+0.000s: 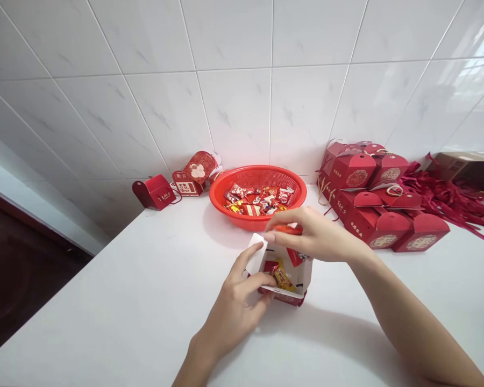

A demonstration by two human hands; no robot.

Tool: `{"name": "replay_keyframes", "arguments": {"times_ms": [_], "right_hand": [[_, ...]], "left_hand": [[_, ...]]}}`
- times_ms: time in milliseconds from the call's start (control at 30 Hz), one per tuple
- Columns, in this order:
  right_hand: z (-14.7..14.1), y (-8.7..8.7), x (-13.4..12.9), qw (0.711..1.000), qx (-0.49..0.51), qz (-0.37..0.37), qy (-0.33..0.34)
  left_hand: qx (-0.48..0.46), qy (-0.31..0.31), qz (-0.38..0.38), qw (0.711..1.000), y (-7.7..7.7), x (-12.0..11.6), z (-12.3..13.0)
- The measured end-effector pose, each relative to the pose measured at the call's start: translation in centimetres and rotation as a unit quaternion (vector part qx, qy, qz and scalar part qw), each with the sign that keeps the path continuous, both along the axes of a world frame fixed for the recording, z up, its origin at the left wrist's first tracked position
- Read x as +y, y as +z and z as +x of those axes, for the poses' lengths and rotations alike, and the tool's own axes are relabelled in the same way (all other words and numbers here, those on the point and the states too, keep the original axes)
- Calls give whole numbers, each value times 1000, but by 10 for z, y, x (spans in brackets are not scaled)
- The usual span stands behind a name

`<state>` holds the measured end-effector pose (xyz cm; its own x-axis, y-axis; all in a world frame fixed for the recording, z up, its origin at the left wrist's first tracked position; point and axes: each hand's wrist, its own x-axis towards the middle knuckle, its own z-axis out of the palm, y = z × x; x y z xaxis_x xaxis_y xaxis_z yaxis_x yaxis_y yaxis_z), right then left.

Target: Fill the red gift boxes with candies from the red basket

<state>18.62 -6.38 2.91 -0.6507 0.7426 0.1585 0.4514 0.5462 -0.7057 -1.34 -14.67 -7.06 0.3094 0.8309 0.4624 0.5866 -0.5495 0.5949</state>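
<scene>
An opened red box [302, 277] with a white inside stands on the white table, with yellow and red wrapped candies [282, 278] in it. My left hand [240, 293] grips the box at its left side, fingers on a raised white flap and the front edge. Above the box's back edge, my right hand [306, 234] has its fingers closed round a small orange-red wrapped item [288, 229]. Just behind is a red plastic basket [298, 199] holding many wrapped candies.
Filled red gift boxes [373, 220] are stacked at the right, beside a heap of red ribbons [443, 193] and a cardboard box [468, 161]. Two more red boxes stand back left, one plain [157, 192], one patterned [196, 172]. A tiled wall [234, 107] closes off the table's back.
</scene>
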Motion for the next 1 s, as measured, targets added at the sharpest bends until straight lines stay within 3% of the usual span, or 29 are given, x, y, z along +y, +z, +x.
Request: {"name": "replay_keyframes", "arguments": {"times_ms": [100,333,500,733,867,1000], "right_hand": [[2,2,0,1000,-20,-17,-1],[2,3,-2,991,72,75,-79],[-2,2,-3,995,-23,90,-31],[20,13,2,986,-7,134,-97],[37,18,5,982,-92,121,-110],[42,15,7,970,-210,93,-74]], "left_hand": [[-1,-5,4,1000,0,0,1],[-1,6,-20,1000,-1,-2,1],[-9,1,-16,1000,-2,-2,2],[-14,27,8,1000,-5,-2,1],[-38,70,66,995,-9,0,-2],[-62,102,102,988,-11,-1,-2]]}}
